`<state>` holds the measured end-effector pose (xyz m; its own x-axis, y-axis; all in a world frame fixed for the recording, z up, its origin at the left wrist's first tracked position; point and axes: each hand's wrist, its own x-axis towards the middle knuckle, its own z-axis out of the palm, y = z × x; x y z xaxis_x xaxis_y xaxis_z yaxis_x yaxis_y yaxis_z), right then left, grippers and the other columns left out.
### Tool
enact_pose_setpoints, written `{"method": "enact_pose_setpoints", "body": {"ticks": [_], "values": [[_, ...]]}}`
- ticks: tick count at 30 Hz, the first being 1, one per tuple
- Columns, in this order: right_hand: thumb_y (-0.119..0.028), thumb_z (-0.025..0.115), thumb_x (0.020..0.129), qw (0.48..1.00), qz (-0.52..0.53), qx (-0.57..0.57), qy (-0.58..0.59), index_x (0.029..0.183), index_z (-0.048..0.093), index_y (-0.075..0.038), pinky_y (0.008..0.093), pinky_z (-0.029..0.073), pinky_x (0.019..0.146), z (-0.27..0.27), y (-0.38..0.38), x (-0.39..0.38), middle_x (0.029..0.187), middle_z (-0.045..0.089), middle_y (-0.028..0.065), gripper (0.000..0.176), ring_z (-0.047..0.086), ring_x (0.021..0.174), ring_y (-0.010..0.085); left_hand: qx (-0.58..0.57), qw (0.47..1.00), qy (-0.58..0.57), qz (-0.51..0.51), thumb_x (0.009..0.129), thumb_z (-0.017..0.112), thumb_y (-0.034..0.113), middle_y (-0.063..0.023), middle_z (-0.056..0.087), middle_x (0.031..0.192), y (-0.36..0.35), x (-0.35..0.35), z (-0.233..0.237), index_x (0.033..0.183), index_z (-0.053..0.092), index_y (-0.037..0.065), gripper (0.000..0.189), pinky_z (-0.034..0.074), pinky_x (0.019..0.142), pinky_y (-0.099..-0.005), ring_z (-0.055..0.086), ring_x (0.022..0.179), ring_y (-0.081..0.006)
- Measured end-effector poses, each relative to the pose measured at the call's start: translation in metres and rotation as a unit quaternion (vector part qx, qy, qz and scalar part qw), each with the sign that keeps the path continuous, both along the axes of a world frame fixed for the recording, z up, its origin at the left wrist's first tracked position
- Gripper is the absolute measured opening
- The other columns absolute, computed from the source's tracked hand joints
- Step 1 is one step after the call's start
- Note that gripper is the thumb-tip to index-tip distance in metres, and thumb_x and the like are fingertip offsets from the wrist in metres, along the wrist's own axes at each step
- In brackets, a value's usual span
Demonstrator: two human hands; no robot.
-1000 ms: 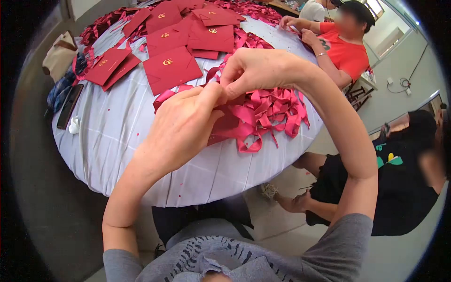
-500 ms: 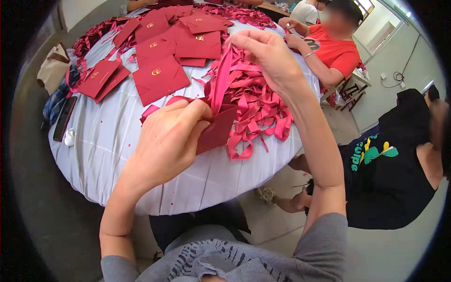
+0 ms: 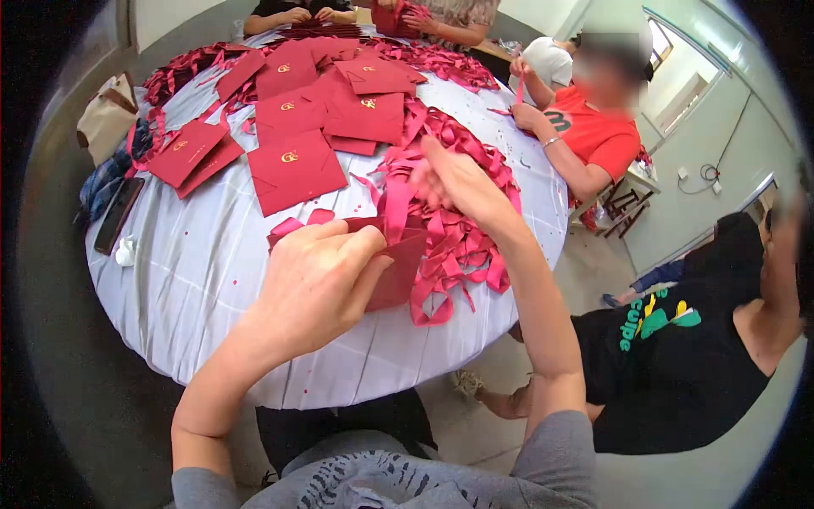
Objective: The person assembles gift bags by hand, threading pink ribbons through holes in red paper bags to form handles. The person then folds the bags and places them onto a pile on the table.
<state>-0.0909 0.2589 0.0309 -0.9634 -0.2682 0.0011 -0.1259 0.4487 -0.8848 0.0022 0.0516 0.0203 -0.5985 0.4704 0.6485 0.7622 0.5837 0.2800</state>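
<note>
- Left hand (image 3: 318, 284): the fingers (image 3: 360, 248) are closed around the held envelope (image 3: 400, 265), with the thumb on top and the other fingers underneath. The grasp is firm.
- Right hand (image 3: 449, 182): it is blurred and raised over the ribbons. Whether its fingers pinch anything cannot be told.
- Held envelope: dark red, it sits above the near edge of the table (image 3: 195, 254), just in front of the ribbon pile (image 3: 462, 242). The left hand covers its left part.
- Ribbon strand (image 3: 395, 208): one pink-red strand rises from the top edge of the held envelope towards the right hand.
- Obstructions: the right forearm crosses the right side of the ribbon pile and the table rim. The ribbon pile lies between the held envelope and the far half of the table.
- Surroundings: flat envelopes (image 3: 292, 170) lie overlapped across the middle and far side of the table. More ribbons line the far rim.
- Left rim: one dark phone (image 3: 110, 216), with one small white object (image 3: 125, 250) just beside it. One beige bag (image 3: 102, 110) stands beyond the rim.
- Counts: at least six flat envelopes show a gold emblem, and the ribbons are too tangled to count.
- Other people, four in all: a person in orange (image 3: 593, 136), a person in black (image 3: 678, 356), and two at the far edge (image 3: 297, 13) (image 3: 449, 17).
</note>
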Motion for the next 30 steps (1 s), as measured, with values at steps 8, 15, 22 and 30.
{"method": "enact_pose_setpoints", "body": {"ticks": [8,15,22,30], "values": [[-0.032,0.050,0.094,0.976,0.130,-0.172,-0.024,0.091,0.065,0.002,0.0190,0.038,0.065,-0.011,-0.014,0.050,0.078,0.056,-0.0041,0.037,0.046,0.073,0.0036,-0.002,1.000,0.019,-0.008,0.074,0.066,0.010,-0.0090,0.055,0.062,-0.002,-0.004,-0.009,0.078,0.056,0.004,0.012,0.041,0.053,-0.0373,0.053,0.059,-0.0257],[-0.011,0.055,0.091,0.966,0.028,-0.223,0.124,0.091,0.064,0.004,0.0237,0.047,0.069,-0.020,-0.045,0.058,0.083,0.066,0.0048,0.018,0.058,0.075,0.0079,0.001,1.000,0.032,0.002,0.071,0.064,0.010,-0.0077,0.056,0.061,-0.001,-0.005,-0.010,0.073,0.053,0.005,0.012,0.043,0.055,-0.0361,0.054,0.061,-0.0240],[-0.016,0.053,0.093,0.957,-0.045,-0.160,0.238,0.085,0.065,0.003,0.0210,0.043,0.068,-0.006,-0.060,0.057,0.078,0.065,0.0035,0.024,0.055,0.071,0.0068,0.136,0.980,0.139,0.048,0.076,0.060,-0.001,-0.0116,0.057,0.080,-0.041,-0.009,0.006,0.085,0.057,0.002,0.010,0.043,0.070,-0.0356,0.053,0.079,-0.0284],[-0.014,0.055,0.092,0.963,0.007,-0.197,0.184,0.082,0.060,0.005,0.0210,0.044,0.069,-0.014,-0.072,0.042,0.080,0.065,0.0074,0.023,0.057,0.073,0.0076,0.228,0.874,-0.426,0.060,0.094,0.037,0.050,-0.0168,0.063,0.090,-0.101,0.010,-0.032,0.091,0.062,-0.007,0.062,0.046,0.071,-0.0359,0.060,0.076,-0.0243]]}}
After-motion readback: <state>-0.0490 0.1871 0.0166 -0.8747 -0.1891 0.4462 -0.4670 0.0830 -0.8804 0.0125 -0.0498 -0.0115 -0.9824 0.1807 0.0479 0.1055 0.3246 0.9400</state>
